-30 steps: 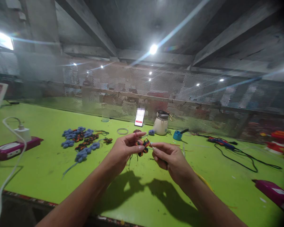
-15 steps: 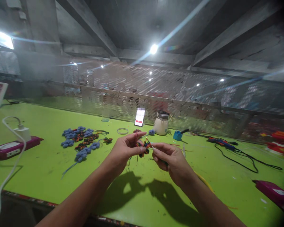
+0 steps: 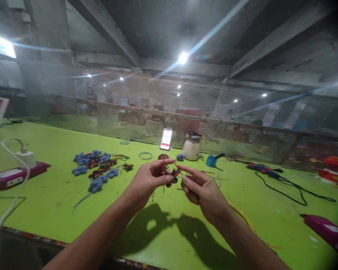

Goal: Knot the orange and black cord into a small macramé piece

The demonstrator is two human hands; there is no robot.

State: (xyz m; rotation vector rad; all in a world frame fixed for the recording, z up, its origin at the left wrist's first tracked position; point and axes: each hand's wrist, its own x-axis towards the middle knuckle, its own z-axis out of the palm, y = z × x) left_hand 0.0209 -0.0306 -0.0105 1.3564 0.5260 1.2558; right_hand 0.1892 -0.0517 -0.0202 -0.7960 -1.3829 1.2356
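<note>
My left hand [image 3: 148, 177] pinches a small multicoloured cord flower [image 3: 172, 174], dark with orange and red, held a little above the green table [image 3: 53, 202]. My right hand [image 3: 200, 188] is just to its right, fingers curled around a thin tool whose tip meets the flower; the forefinger stretches toward it. Thin cord ends hang down below the flower.
A pile of blue and dark cord flowers [image 3: 97, 168] lies at the left. Behind my hands are a phone [image 3: 166, 140], a white jar [image 3: 191, 147], a ring [image 3: 145, 155] and a blue cup [image 3: 211, 161]. Pink devices [image 3: 15, 174] [image 3: 325, 227], black cables [image 3: 287, 185].
My right forefinger has lifted and stretched out toward the flower. The flower has turned slightly in my left hand. Both hands stay in the same place.
</note>
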